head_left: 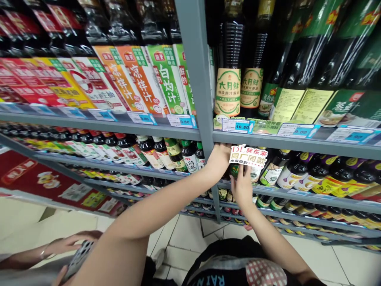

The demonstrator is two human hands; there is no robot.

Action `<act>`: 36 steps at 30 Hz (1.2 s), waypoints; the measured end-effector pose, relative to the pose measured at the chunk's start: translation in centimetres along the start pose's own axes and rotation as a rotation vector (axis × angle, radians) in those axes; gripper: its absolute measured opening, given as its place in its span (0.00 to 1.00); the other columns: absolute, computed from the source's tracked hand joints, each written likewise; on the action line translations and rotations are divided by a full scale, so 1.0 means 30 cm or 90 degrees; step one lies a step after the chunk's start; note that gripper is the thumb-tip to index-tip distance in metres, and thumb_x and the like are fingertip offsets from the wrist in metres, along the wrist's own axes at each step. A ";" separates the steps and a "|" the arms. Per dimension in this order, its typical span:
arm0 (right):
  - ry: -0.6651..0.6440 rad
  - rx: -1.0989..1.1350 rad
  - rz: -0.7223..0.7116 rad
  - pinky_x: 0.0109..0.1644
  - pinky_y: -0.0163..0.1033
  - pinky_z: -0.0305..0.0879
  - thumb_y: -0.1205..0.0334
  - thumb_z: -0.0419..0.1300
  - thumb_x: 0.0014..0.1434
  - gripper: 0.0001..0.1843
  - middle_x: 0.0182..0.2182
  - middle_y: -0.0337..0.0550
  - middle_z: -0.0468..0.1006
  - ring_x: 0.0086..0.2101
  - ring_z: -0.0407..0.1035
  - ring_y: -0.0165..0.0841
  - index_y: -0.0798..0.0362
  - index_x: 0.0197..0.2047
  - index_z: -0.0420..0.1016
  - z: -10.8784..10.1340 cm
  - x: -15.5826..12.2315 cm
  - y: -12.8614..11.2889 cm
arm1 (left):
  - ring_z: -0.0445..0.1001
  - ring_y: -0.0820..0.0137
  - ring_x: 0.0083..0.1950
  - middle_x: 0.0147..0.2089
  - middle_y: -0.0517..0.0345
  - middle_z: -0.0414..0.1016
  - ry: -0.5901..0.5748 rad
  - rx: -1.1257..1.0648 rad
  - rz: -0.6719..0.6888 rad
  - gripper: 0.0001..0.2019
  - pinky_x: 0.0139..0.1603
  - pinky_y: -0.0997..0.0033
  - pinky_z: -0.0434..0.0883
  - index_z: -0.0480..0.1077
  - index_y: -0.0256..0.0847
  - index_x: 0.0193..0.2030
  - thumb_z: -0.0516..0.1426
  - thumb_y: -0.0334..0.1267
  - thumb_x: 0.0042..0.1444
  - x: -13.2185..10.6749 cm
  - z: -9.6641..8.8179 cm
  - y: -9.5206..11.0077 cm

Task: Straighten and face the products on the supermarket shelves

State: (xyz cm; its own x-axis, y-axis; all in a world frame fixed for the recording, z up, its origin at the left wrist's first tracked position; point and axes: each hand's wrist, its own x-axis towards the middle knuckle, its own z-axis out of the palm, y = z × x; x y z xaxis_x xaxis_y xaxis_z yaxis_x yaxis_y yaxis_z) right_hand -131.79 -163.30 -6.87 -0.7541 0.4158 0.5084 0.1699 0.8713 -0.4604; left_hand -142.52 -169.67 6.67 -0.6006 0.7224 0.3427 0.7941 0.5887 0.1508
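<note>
My left hand [219, 159] reaches into the second shelf just right of the grey upright post, its fingers hidden in the gap under the shelf board. My right hand [242, 187] comes up from below, thumb and fingers on a dark sauce bottle with a green label [234, 171]. A white shelf sign with red and gold Chinese lettering [248, 155] sticks out in front of that bottle and hides most of it. To the right stands a bottle with a white and green label [271, 171].
Above, large sauce bottles [228, 91] stand behind price tags [238, 126]. The grey post [196, 59] parts the shelves. More bottles [154, 153] line the lower left shelves. At bottom left, another person's hand [71, 242] holds a dotted phone-like object [79, 256]. Tiles cover the floor [184, 238].
</note>
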 end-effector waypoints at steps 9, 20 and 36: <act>0.307 0.004 0.058 0.54 0.48 0.72 0.57 0.59 0.63 0.36 0.59 0.59 0.66 0.57 0.65 0.44 0.57 0.70 0.50 -0.210 -0.036 0.353 | 0.68 0.51 0.64 0.62 0.36 0.68 -0.206 0.196 0.099 0.27 0.59 0.53 0.72 0.65 0.30 0.61 0.48 0.17 0.54 -0.246 -0.015 0.142; 0.053 -0.067 0.077 0.55 0.51 0.69 0.44 0.52 0.66 0.51 0.61 0.70 0.61 0.58 0.63 0.52 0.65 0.73 0.25 -0.188 0.044 0.411 | 0.76 0.53 0.46 0.45 0.40 0.76 -0.135 0.241 -0.080 0.15 0.41 0.58 0.77 0.73 0.36 0.51 0.52 0.27 0.60 -0.186 0.040 0.191; -0.273 0.103 -0.160 0.45 0.35 0.75 0.67 0.50 0.68 0.32 0.53 0.45 0.75 0.45 0.76 0.32 0.45 0.72 0.48 -0.527 -0.602 0.929 | 0.74 0.63 0.47 0.43 0.49 0.73 0.160 -0.234 -0.349 0.07 0.49 0.60 0.72 0.65 0.41 0.47 0.49 0.34 0.64 -0.584 0.738 0.409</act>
State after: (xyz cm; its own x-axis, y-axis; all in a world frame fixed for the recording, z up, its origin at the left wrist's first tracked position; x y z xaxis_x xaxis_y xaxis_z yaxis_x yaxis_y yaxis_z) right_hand -103.41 -142.40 -17.37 -0.9570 0.0250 0.2892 -0.1245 0.8646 -0.4868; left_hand -124.31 -167.08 -18.02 -0.9187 0.2243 0.3251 0.3895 0.6511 0.6515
